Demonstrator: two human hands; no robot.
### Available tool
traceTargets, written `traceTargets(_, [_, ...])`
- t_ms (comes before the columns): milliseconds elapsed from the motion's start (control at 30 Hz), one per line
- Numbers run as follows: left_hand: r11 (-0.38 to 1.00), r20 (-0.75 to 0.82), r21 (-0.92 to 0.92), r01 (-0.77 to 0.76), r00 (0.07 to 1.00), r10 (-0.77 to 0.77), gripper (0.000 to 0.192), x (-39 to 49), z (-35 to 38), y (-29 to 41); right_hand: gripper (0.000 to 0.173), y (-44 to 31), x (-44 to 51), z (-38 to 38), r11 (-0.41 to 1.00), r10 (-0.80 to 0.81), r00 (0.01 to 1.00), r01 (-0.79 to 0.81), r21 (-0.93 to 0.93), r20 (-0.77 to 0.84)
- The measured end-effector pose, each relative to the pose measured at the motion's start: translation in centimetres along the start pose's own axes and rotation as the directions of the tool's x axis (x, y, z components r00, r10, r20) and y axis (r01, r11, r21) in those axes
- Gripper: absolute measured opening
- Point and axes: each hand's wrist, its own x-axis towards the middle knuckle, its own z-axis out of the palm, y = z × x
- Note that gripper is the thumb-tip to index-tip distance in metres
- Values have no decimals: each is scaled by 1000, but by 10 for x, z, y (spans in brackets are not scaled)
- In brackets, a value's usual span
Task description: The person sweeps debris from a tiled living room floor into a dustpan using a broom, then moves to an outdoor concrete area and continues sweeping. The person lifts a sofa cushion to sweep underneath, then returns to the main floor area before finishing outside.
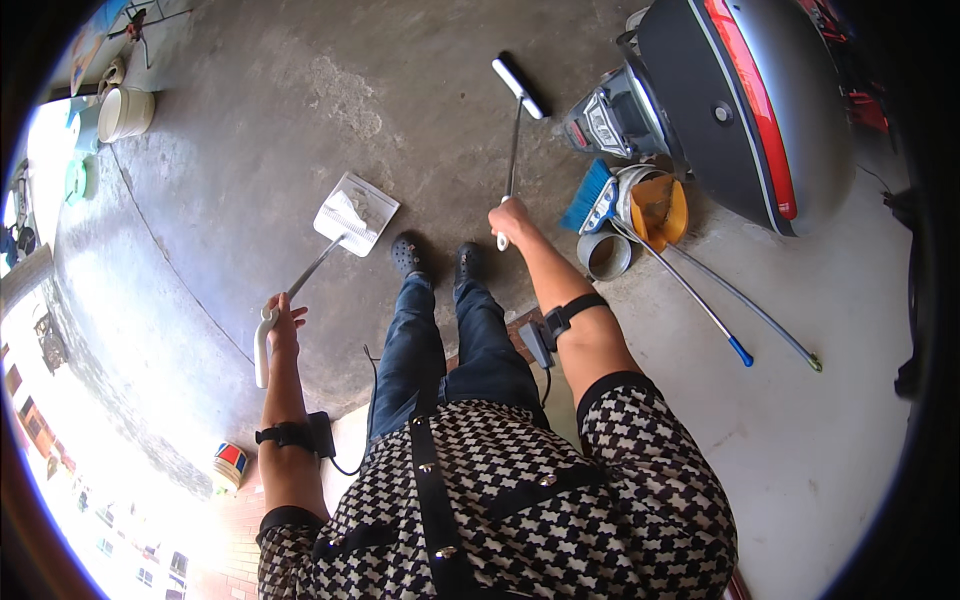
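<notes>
My left hand [283, 322] grips the metal pole of a long-handled white dustpan [379, 206], just below its curved white grip. Crumpled white paper or tissue [346, 210] lies in the pan, which is out in front of my left foot. In my right hand [511, 220] is the white-ended handle of a broom [517, 88]. Its white head with dark bristles rests on the concrete floor, farther ahead and to the right. The dustpan and the broom head are well apart.
At right stand a motor scooter with a grey top case [675, 112], a blue-bristled broom [589, 196], a yellow dustpan [664, 210] and a metal can [604, 255]. A white bucket [126, 114] is far left. Behind my left arm sits a colourful bucket [228, 465].
</notes>
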Motion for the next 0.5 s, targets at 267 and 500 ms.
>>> traceTargets(267, [995,-5,-101,-11,1000,10,36,23,-18,-10,28,20,-146,31,922,41,984,28,-387,171])
traceTargets(500, [996,29,-86,-3,1000,5,32,34,-32,-15,19,55,-215,-28,965,211,945,-242,98,248])
